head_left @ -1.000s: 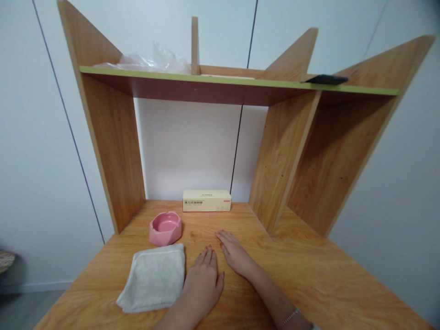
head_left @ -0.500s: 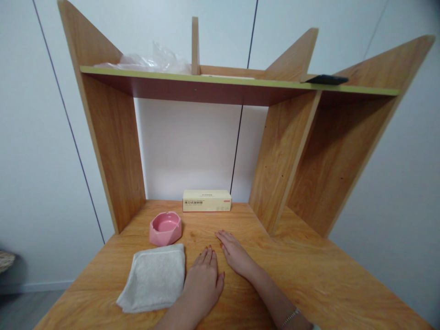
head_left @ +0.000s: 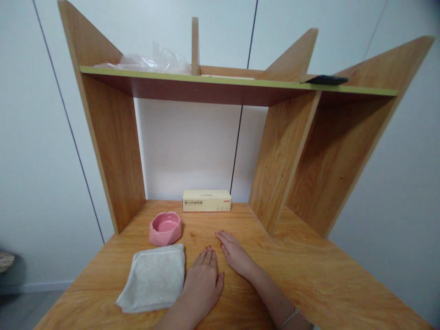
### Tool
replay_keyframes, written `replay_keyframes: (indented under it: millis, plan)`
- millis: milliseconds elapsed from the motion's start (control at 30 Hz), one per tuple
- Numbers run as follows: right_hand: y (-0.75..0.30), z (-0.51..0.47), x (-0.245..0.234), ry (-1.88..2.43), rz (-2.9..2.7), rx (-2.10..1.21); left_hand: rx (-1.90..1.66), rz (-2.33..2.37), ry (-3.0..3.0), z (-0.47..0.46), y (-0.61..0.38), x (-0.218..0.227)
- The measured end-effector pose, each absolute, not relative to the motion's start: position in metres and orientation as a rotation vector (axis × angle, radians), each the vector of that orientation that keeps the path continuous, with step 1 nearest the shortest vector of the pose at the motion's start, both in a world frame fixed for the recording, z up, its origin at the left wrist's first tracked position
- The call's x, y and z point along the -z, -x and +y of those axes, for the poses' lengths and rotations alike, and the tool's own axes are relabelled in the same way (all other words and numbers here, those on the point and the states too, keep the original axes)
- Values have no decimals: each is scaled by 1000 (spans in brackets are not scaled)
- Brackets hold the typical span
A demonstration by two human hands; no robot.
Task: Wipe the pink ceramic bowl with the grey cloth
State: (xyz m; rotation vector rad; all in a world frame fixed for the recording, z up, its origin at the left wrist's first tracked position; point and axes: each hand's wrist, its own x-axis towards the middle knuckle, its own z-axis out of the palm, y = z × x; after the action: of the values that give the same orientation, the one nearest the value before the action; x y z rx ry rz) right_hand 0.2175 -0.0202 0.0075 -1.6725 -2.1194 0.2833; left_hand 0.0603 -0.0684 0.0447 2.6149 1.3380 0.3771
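Observation:
My left hand (head_left: pixel 202 282) lies flat and open on the wooden desk (head_left: pixel 309 279), its fingers stretched out, just right of a folded white towel (head_left: pixel 154 277). My right hand (head_left: pixel 235 254) also rests flat and open on the desk, a little further back and close beside the left. Neither hand holds anything. A pink faceted bowl (head_left: pixel 165 227) stands behind the towel. A long cream box (head_left: pixel 206 200) with printed text lies at the back of the desk against the wall.
A wooden hutch with slanted side panels (head_left: pixel 113 151) and an upright divider (head_left: pixel 282 160) rises from the desk. Its top shelf (head_left: pixel 237 82) carries a clear plastic bag (head_left: pixel 154 59) at the left and a flat black object (head_left: pixel 326 79) at the right.

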Motion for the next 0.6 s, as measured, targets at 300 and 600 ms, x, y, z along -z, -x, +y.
replay_keyframes:
  millis: [300, 600]
  plan:
    - [-216, -22, -10, 1681, -2121, -279, -344, 1341, -2612, -70, -60, -48]
    - [-216, -22, -8, 1680, -2100, -288, -320, 1365, -2604, -69, -62, -47]
